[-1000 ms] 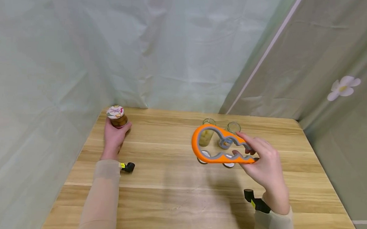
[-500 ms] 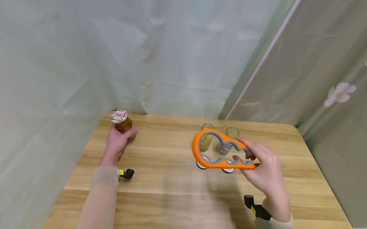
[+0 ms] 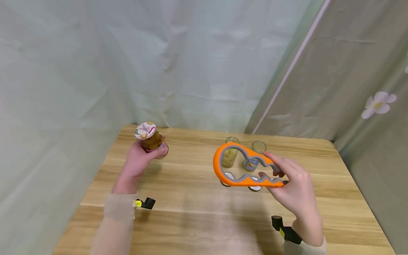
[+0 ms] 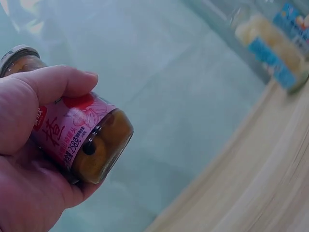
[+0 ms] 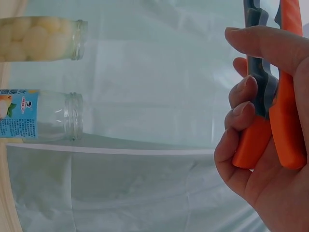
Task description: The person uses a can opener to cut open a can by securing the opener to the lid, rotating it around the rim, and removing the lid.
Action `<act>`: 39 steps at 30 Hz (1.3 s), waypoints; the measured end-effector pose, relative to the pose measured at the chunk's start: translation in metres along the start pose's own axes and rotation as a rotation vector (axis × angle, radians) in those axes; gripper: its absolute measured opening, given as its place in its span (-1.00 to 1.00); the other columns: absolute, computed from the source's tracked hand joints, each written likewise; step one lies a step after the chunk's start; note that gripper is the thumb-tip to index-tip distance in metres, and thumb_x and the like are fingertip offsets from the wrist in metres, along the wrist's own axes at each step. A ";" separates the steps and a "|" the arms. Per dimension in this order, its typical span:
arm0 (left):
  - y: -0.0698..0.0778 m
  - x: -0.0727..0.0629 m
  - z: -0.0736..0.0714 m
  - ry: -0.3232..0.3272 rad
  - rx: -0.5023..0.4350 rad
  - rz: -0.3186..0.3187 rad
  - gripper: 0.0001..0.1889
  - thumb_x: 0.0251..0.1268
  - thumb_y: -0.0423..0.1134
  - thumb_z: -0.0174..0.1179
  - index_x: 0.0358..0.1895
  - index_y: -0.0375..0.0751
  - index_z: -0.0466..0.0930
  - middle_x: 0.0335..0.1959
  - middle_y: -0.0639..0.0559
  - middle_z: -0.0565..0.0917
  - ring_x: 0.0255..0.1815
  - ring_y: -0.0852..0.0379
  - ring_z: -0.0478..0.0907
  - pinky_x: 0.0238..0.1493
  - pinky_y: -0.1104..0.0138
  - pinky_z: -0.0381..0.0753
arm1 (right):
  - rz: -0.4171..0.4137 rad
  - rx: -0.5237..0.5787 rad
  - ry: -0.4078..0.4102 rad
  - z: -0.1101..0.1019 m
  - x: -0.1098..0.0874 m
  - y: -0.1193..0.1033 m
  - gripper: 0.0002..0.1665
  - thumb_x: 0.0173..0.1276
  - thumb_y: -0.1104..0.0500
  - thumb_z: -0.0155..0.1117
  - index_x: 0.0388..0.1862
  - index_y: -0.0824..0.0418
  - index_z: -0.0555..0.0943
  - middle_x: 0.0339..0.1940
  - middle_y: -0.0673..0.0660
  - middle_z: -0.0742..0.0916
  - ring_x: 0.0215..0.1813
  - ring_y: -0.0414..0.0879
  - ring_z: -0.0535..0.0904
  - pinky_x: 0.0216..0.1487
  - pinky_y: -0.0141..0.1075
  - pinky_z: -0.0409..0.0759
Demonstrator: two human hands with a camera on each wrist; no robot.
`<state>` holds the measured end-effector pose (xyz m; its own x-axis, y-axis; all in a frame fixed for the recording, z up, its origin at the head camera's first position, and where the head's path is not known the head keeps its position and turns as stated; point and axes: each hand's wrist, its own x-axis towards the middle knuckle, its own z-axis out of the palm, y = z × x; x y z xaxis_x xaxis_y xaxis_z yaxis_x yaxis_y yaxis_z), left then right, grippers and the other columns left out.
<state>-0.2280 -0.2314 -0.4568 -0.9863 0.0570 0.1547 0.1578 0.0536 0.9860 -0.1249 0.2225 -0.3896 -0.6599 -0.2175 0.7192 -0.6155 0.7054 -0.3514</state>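
Observation:
My left hand grips a glass jar of brown fruit, with a patterned white lid on it. It is tilted and raised above the table's back left. In the left wrist view, thumb and fingers wrap the jar's pink label. My right hand holds an orange jar opener with grey wavy inner edges by its two handle ends. The right wrist view shows fingers curled round those handles. Behind the opener stand two lidless jars, one with pale fruit, one with a blue label.
Two round lids, a left one and a right one, lie in front of the jars, partly hidden by the opener. The wooden table meets pale sheeting at its back and sides.
My left hand has lifted the jar of brown fruit from the back left corner and brought it rightward, tilting it. The right hand keeps the opener in nearly the same place.

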 end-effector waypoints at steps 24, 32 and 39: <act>0.010 -0.045 0.099 -0.308 0.061 0.039 -0.29 0.04 -0.38 0.68 0.31 -0.10 0.59 0.16 -0.03 0.70 0.15 -0.09 0.65 0.19 0.14 0.68 | -0.004 0.048 -0.076 0.021 0.006 -0.005 -0.31 0.09 0.21 0.64 0.29 0.05 0.77 -0.37 -0.13 0.69 -0.31 -0.19 0.54 -0.24 -0.45 0.52; 0.009 -0.053 0.121 -0.420 0.101 0.197 -0.27 0.00 -0.39 0.71 0.30 -0.10 0.61 0.08 0.03 0.71 0.00 -0.01 0.69 -0.01 0.16 0.78 | -0.047 0.041 -0.150 0.022 0.011 -0.012 -0.27 0.15 0.20 0.58 0.37 -0.04 0.71 -0.37 -0.13 0.63 -0.25 -0.15 0.48 -0.19 -0.38 0.38; 0.006 -0.059 0.134 -0.460 0.167 0.352 -0.20 0.09 -0.26 0.69 0.45 -0.02 0.53 0.23 0.11 0.70 0.23 0.06 0.63 0.30 0.14 0.61 | -0.077 0.045 -0.217 0.025 0.015 -0.015 -0.08 0.00 0.35 0.55 0.44 -0.08 0.67 -0.31 -0.15 0.65 -0.20 -0.13 0.49 -0.07 -0.16 0.40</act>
<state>-0.1620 -0.1013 -0.4679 -0.7573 0.5233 0.3907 0.5131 0.1067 0.8517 -0.1363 0.1922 -0.3884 -0.6847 -0.4128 0.6006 -0.6827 0.6517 -0.3304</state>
